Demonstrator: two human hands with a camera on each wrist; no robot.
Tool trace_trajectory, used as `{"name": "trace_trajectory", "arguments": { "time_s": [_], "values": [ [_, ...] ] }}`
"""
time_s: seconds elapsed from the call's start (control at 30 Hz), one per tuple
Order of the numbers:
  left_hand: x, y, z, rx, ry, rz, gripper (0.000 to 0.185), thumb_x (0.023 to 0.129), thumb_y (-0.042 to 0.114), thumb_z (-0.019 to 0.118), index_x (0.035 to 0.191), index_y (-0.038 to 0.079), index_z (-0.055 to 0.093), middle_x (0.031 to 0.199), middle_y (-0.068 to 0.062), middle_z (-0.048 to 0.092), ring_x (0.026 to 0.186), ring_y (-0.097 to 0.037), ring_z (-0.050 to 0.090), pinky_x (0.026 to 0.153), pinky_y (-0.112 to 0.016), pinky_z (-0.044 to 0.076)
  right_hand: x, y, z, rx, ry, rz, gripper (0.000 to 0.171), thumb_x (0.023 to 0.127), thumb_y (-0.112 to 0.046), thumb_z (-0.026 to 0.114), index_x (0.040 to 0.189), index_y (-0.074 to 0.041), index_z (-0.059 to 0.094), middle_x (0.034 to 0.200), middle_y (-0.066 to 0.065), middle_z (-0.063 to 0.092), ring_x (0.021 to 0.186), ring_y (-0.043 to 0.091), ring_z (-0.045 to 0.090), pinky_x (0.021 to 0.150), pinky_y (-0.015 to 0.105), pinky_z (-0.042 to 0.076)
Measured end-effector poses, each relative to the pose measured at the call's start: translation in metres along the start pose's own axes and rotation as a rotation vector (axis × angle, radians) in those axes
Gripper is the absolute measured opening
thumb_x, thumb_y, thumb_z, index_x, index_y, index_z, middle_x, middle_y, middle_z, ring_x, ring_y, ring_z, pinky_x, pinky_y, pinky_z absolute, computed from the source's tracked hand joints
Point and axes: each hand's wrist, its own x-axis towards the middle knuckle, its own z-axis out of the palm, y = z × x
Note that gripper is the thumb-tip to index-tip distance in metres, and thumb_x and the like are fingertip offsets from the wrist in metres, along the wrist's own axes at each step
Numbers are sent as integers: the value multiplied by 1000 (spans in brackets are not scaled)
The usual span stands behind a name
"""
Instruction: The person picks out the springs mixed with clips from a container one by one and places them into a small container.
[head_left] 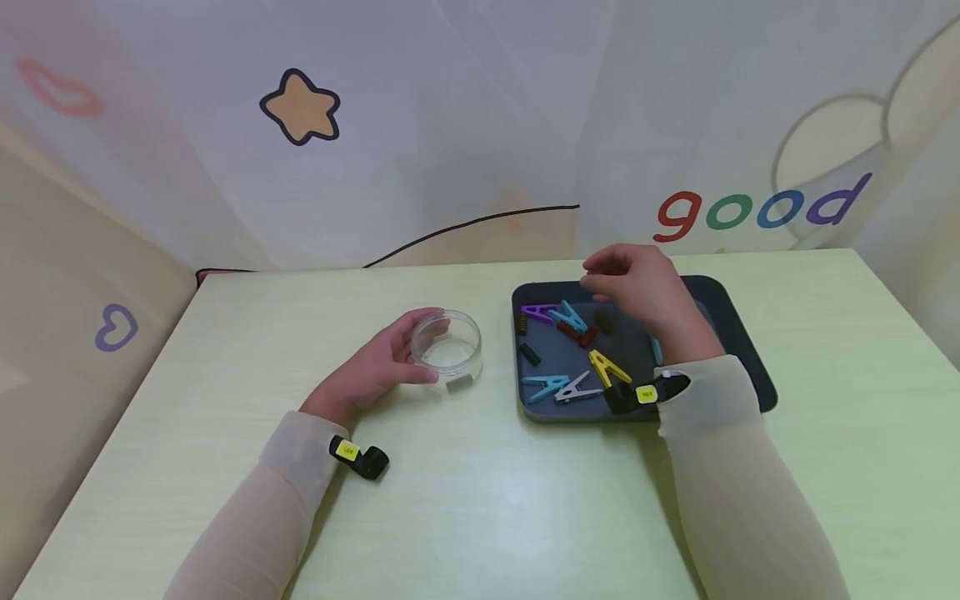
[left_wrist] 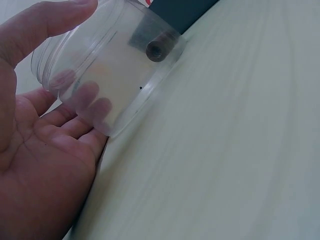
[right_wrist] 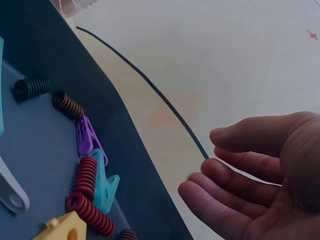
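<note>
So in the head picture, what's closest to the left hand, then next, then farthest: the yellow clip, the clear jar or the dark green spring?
From the left hand:
1. Clear jar: in its grip.
2. Dark green spring: in the tray, near its left edge.
3. Yellow clip: farther right in the tray.

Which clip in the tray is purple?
The clip near the tray's far left corner, beside a brown spring. No other clip showing is purple: they're light blue, yellow or pale grey.
</note>
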Motion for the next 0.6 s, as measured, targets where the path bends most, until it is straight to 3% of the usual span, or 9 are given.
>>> {"name": "trace_trajectory", "arguments": {
  "time_s": [0.3,0.6],
  "values": [
    [-2,3,0,51,7,-18,77,82,1,71,147,19,33,154,-4,37,144,-18,32,105,-17,39,3,5,-1,-6,-14,42,38,94,-27,63,127,-8,59,126,16,59,107,34,62,100,53,45],
    [-2,4,0,58,4,-20,77,83,3,72,147,21,33,154,-2,38,144,-16,32,107,-19,38,7,10,-1,-54,-23,65,38,94,-26,63,128,-9,59,127,15,58,110,33,57,98,53,46]
  ]
}}
